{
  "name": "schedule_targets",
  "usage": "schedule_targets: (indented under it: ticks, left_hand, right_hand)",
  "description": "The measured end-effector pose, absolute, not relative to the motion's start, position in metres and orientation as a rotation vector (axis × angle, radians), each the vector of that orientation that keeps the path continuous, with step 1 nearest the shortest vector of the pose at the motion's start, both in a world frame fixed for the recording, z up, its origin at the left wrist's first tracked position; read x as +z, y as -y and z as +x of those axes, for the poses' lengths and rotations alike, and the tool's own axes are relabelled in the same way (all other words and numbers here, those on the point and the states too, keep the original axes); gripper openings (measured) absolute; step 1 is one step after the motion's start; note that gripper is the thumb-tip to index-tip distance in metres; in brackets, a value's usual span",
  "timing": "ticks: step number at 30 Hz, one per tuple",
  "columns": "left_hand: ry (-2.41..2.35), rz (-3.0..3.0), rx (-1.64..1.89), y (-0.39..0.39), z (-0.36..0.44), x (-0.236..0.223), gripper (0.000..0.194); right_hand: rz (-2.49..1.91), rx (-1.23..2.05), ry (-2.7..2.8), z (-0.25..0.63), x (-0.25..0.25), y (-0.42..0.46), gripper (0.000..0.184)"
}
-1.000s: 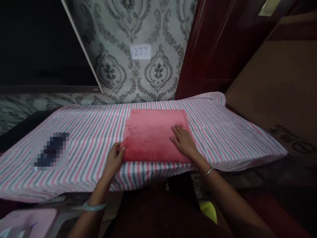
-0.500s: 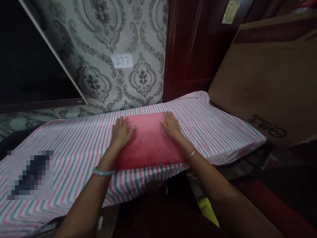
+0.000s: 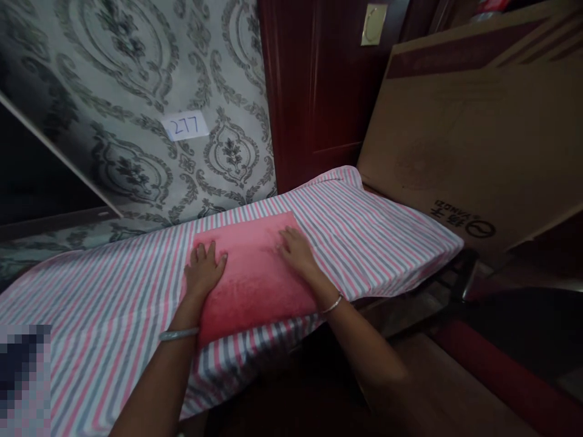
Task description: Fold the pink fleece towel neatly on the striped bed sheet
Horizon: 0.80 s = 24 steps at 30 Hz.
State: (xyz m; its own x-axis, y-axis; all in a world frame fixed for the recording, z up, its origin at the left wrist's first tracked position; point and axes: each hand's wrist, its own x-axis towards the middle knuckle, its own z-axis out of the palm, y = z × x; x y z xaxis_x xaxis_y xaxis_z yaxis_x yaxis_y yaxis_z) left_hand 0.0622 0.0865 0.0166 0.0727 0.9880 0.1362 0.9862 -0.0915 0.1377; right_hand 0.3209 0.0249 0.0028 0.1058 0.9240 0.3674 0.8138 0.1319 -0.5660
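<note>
A folded pink-red towel (image 3: 252,276) lies flat on a table covered with a pink, grey and white striped cloth (image 3: 373,230). My left hand (image 3: 203,270) rests open on the towel's left part, fingers spread and flat. My right hand (image 3: 296,250) lies open on the towel's right part, fingers stretched toward the wall. Each wrist wears a bangle.
A large cardboard box (image 3: 473,127) leans at the table's right end. A dark red door (image 3: 319,85) stands behind the table. Patterned wallpaper carries a paper label reading 277 (image 3: 186,125). A blurred-out patch (image 3: 22,376) sits at the lower left on the cloth.
My left hand moved from the towel's near left corner onto its top. Both hands now lie flat on it. The view has swung to the right, so everything shifted left in the picture.
</note>
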Motion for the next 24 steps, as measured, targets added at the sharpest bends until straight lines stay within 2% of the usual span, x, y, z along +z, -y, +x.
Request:
schedule_targets:
  ticks: [4,7,10,15,24]
  left_hand:
    - [-2.130,2.323,0.251,-0.085,0.065,0.018,0.067]
    - [-2.137,2.326,0.241,-0.085,0.066,0.018,0.068]
    - [-2.144,2.323,0.248,-0.084,0.068,0.019,0.067]
    - [-2.142,2.337,0.248,-0.083,0.070,0.021,0.067]
    - [-2.141,2.354,0.267,-0.083,0.070,0.021,0.067]
  right_hand:
    - [-1.535,0.394,1.310,0.361,-0.025,0.012,0.045]
    - [-1.467,0.448,1.200,0.366,-0.050,0.054,0.042]
    - [-1.480,0.271,1.268,0.346,-0.062,0.090,0.045]
    - [-1.564,-0.011,1.533,0.302,-0.053,0.118,0.049]
    - [-1.637,-0.060,1.662,0.296,-0.049,0.118,0.049]
